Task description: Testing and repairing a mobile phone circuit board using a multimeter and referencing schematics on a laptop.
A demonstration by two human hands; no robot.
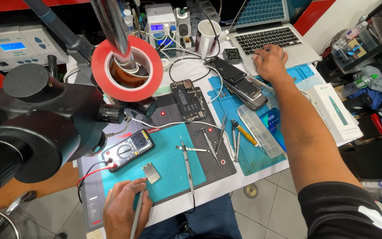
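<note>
Fingers of my left hand [122, 208] are wrapped around a thin grey tool [137, 213], held like a pen, its upper end aimed at a small silver metal plate [150, 172] just past the fingertips. I think the tip stops short of the plate, though the view is too coarse there to be sure. The plate is rectangular, dull and flat, lying on the teal mat [173, 166] near its front edge. Left of the fingers sits a dark multimeter [129, 150] with a red lead looping toward the wrist. Right of them a long probe [187, 166] lies lengthwise, with tweezers and screwdrivers [211, 146] beyond. Further out, an opened phone [188, 100] rests face down, its insides showing.

My right hand [270, 59] lies flat with loose fingers on the laptop [273, 42], gripping nothing, well apart from the plate.

Open mat shows between plate and probe; the table edge runs close under my left wrist, and the microscope [36, 119] crowds the left side.
</note>
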